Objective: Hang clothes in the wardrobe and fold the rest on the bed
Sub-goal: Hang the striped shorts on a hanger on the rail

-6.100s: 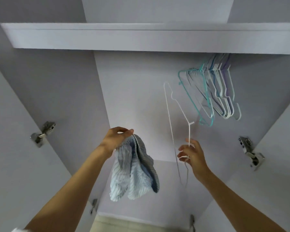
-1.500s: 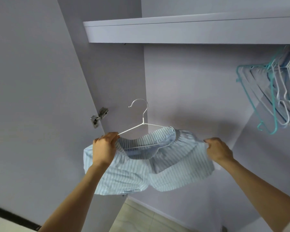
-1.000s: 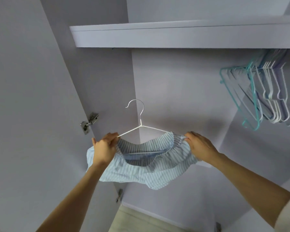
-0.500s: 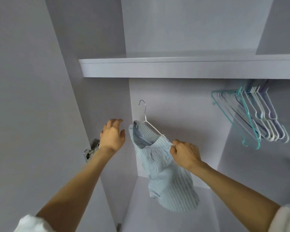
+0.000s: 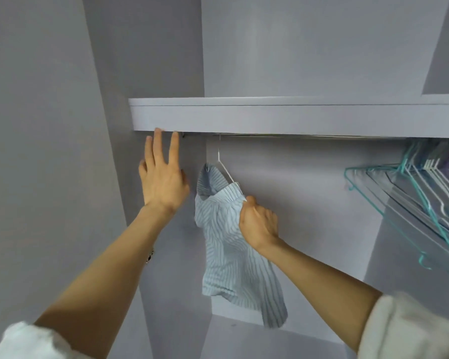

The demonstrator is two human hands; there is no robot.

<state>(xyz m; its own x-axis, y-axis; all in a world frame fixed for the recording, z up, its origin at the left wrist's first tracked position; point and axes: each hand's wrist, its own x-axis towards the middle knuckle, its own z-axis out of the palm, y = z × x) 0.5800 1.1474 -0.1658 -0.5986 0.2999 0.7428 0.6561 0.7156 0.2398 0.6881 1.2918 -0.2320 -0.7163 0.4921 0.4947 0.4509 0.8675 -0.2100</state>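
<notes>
My right hand [image 5: 258, 224], just right of centre frame, is closed in a pinch on the near shoulder of the white wire hanger [image 5: 227, 173], with the waistband cloth gathered under the same fingers. My left hand [image 5: 162, 180], centre left, is flat and open with fingers straight. It holds nothing, and its fingertips reach the lower front edge of the shelf [image 5: 270, 117].

The striped garment [image 5: 231, 244] hangs at centre frame, threaded on the hanger and drooping below my right wrist towards the lower centre. The hanger's neck rises to the rail [image 5: 322, 136], a thin bright line just under the shelf. The hook itself is hidden behind the shelf edge, so I cannot confirm it is seated on the rail.

Handling assessment: the garment appears to be light, thin cotton, fully limp, with no stiffness of its own. It will slide along smooth wire if the hanger tilts. The hanger looks light and springy, liable to twist under a one-sided hold. The sound place to grip is where I have it now, wire and fabric together at the shoulder. For the final seating, the neck just below the hook would give better control.

A cluster of empty hangers [image 5: 425, 203], teal and white, hangs at the right of the frame, well apart from the garment.
</notes>
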